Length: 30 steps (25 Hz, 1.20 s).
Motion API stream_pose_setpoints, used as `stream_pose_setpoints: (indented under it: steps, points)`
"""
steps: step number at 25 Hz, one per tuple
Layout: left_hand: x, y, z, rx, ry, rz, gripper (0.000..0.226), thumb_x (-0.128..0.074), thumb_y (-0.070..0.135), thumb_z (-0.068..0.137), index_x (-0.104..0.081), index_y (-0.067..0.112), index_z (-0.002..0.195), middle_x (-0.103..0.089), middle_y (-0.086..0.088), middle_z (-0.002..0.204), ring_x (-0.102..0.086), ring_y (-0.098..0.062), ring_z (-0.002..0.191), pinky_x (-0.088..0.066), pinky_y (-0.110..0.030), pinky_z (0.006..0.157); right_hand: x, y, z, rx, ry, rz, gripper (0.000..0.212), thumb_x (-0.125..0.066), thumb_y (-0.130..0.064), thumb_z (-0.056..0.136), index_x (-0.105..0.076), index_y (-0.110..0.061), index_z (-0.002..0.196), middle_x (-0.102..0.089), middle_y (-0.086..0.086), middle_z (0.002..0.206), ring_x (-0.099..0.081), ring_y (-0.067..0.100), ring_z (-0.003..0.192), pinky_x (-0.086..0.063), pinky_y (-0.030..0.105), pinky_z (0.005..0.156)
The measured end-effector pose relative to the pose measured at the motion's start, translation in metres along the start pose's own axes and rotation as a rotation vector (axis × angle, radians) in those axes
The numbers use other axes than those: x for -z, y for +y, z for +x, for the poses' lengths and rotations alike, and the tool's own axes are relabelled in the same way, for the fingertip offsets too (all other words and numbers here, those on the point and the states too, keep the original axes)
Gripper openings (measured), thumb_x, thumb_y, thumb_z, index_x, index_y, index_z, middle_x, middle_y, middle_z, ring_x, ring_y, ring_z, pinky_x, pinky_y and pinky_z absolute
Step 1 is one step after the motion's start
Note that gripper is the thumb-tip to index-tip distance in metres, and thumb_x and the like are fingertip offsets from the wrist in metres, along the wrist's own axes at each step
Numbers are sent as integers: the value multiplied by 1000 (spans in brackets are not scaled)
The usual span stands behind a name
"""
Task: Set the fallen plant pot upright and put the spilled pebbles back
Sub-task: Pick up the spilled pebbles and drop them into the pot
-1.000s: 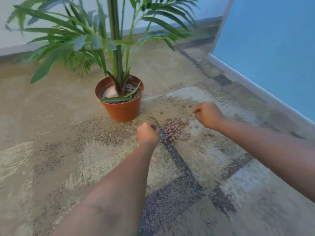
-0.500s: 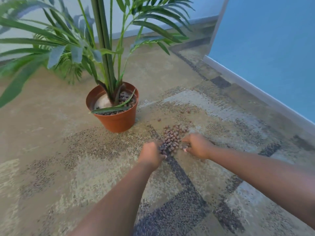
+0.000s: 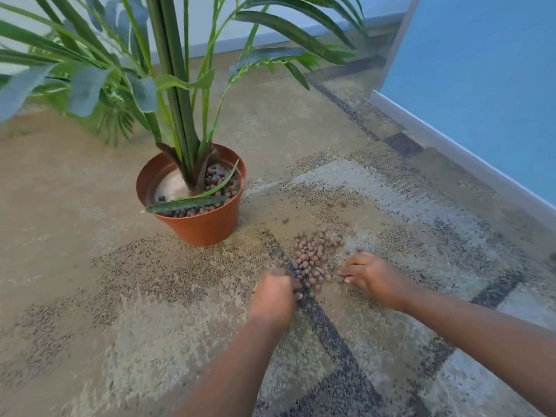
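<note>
Your terracotta-coloured plant pot [image 3: 207, 224] stood upright on the mottled, speckled carpet [image 3: 90, 296] at centre left of the frame, a smooth tapered round tub with strap-like green leaves rising from it and some pebbles already inside. The spilled pebbles [image 3: 313, 257], small rounded brownish beads, lay in a loose heap just right of the pot. Your left hand [image 3: 275, 296] curled against the heap's lower edge, fingers bent among pebbles; your right hand [image 3: 373, 276] lay spread, fingertips touching the heap's right side.
</note>
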<state>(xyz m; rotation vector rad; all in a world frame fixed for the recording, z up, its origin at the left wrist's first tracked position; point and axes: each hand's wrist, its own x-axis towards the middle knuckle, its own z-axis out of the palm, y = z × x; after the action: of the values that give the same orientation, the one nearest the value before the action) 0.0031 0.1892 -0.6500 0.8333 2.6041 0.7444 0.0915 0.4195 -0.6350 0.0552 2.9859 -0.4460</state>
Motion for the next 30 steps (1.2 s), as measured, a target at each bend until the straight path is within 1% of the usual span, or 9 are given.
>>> stream_pose_setpoints:
  steps: [4,8,11,14,16,20,23,26,30]
  points:
    - [-2,-2,-6,-67,64,23,19,-64,17,92,-73,22,108,-64,6,108,-58,-8,97,-50,-13,84,10,-2,4,-45,69,150,16,-70,-26,86,-74,-23,101,-70,-7,100,-62,2,89,-56,33,87]
    - [39,16,4,-40,262,-95,10,-70,7,86,-77,12,81,-69,0,82,-58,-6,66,-42,-4,55,36,-49,31,-167,333,461,19,-73,-19,83,-74,-21,102,-73,0,104,-68,0,86,-57,17,78]
    - [116,30,21,-98,679,-153,7,-72,7,83,-75,9,77,-70,-1,75,-60,-9,64,-51,-11,63,69,-113,70,-78,446,670,22,-72,-18,84,-71,-21,105,-72,-2,101,-70,1,85,-55,11,75]
    - [188,8,43,11,852,-146,12,-77,14,80,-78,9,91,-74,-4,89,-65,-10,75,-50,-12,76,89,-168,117,87,483,744,24,-74,-13,82,-72,-12,106,-72,4,101,-71,8,86,-57,19,79]
    - [208,-22,57,113,761,-86,21,-79,18,78,-78,9,96,-75,-9,95,-68,-19,82,-52,-26,78,86,-192,153,112,484,668,26,-76,-12,81,-73,-9,106,-73,7,102,-71,12,86,-59,24,81]
    - [201,-49,62,249,609,-30,30,-80,17,77,-75,9,106,-73,-12,106,-65,-23,95,-44,-24,79,68,-202,174,49,515,627,28,-74,-14,83,-72,-7,110,-74,10,107,-71,19,92,-59,34,84]
    - [199,-38,48,205,735,-85,17,-77,14,80,-77,11,97,-74,-7,99,-66,-17,90,-43,-20,75,62,-161,146,-11,553,579,22,-67,-14,89,-71,-11,110,-75,5,101,-71,13,78,-61,26,70]
    - [167,-6,32,114,832,-149,10,-76,13,81,-77,14,91,-72,3,91,-61,-4,84,-39,-5,69,58,-97,116,-241,525,536,19,-67,-17,89,-72,-14,107,-75,2,99,-70,9,76,-60,23,67]
    - [71,21,13,55,414,-224,13,-70,13,85,-74,14,98,-73,1,96,-67,-11,80,-58,-25,75,43,-38,69,-397,284,389,22,-64,-19,91,-70,-16,111,-72,5,111,-54,-1,51,-46,8,49]
